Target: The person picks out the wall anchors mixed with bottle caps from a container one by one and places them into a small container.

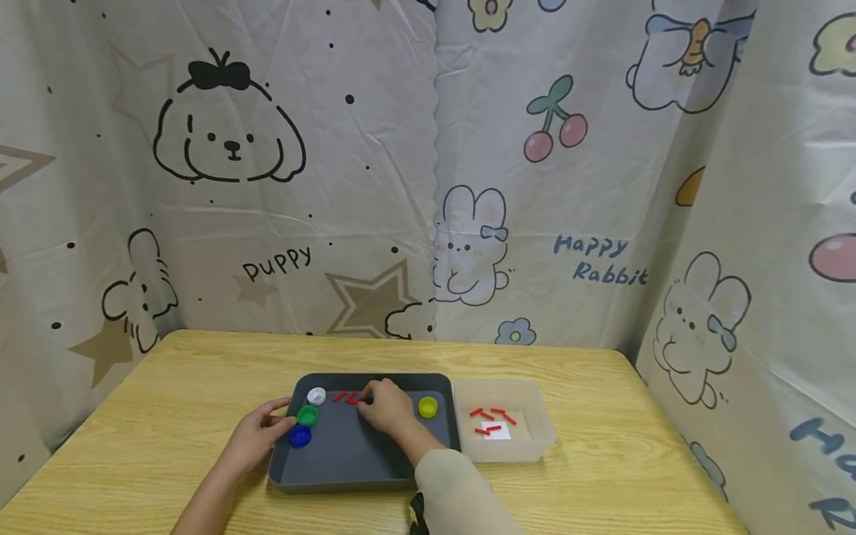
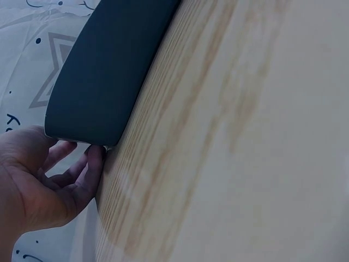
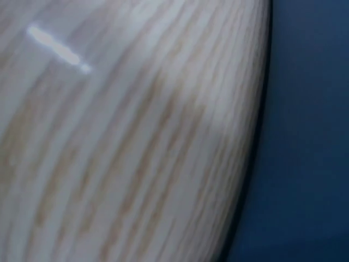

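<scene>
I had the left hand (image 2: pixel 46 188) low on the left, fingers bent, right up against the dark tray's (image 2: pixel 109 76) end! The tray's side ran out of my feed at the top, the pale-grained bench (image 2: pixel 229 142) swept away rightward, and behind hung printed cloth (image 2: pixel 22 76), a brown star outline (image 2: pixel 53 48) half covered.

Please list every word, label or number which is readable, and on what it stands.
"PUPPY": white printed fabric curtain, left of centre.
"Happy Rabbit": same curtain, right of centre.
"Ha", "R": curtain's lower right, cut off.
Left-wrist view: partial letters at left edge, unreadable.
White rectangle in translucent plastic box: no readable text.
</scene>
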A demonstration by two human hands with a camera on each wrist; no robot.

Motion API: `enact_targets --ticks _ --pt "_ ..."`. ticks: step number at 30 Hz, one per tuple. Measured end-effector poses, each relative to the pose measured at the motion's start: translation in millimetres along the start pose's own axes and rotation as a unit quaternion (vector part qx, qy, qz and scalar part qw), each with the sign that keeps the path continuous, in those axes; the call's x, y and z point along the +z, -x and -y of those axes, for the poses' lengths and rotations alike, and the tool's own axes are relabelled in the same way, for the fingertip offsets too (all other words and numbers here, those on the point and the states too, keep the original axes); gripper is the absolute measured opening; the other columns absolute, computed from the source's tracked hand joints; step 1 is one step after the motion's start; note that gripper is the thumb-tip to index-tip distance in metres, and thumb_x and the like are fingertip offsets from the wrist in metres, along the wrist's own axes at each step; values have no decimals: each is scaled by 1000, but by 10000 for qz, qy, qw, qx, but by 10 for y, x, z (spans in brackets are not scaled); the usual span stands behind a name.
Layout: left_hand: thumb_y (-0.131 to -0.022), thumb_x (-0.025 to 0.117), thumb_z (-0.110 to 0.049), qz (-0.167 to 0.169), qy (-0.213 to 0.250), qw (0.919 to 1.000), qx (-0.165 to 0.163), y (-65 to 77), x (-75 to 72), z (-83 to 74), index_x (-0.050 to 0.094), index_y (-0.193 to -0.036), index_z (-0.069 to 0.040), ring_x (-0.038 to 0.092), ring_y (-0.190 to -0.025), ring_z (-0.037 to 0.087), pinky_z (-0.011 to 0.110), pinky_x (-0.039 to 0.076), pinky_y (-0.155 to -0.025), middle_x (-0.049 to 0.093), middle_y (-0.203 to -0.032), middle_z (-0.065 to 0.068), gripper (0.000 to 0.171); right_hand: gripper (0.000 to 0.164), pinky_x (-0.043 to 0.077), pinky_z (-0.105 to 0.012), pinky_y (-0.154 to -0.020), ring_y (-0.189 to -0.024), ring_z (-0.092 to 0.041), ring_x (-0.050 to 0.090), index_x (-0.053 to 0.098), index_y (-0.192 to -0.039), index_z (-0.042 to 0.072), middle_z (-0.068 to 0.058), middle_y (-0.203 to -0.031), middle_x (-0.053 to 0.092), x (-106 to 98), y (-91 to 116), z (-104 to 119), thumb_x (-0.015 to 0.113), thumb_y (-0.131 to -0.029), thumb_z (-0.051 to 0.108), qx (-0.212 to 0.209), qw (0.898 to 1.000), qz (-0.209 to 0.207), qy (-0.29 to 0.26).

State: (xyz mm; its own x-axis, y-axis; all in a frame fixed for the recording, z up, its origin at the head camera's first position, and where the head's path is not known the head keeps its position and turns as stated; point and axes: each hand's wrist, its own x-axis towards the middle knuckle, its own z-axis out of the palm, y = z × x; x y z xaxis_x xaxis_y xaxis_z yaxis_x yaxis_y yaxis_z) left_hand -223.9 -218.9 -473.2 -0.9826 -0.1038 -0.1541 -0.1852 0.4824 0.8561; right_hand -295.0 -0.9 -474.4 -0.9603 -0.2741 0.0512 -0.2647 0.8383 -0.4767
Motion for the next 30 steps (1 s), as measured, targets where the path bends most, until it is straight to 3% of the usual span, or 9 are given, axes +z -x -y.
enact_targets --ticks 10,30 --pt "-94 55 -23 -10 21 10000 4 -1 15 2 43 -137 -2 58 -93 23 27 45 -68 59 -112 24 50 10 44 -31 -61 -72 -14 55 68 -88 19 0 -88 60 8 15 3 67 -86 29 -3 9997 -93 214" --pt "-93 56 -27 -4 -35 10000 77 1 12 -1 43 -137 -1 59 -97 25 29 47 -72 59 -115 25 52 10 35 -21 -50 -60 -5 44 69 -88 19 6 -76 54 -161 160 27 65 -86 28 -474 9986 -115 -193"
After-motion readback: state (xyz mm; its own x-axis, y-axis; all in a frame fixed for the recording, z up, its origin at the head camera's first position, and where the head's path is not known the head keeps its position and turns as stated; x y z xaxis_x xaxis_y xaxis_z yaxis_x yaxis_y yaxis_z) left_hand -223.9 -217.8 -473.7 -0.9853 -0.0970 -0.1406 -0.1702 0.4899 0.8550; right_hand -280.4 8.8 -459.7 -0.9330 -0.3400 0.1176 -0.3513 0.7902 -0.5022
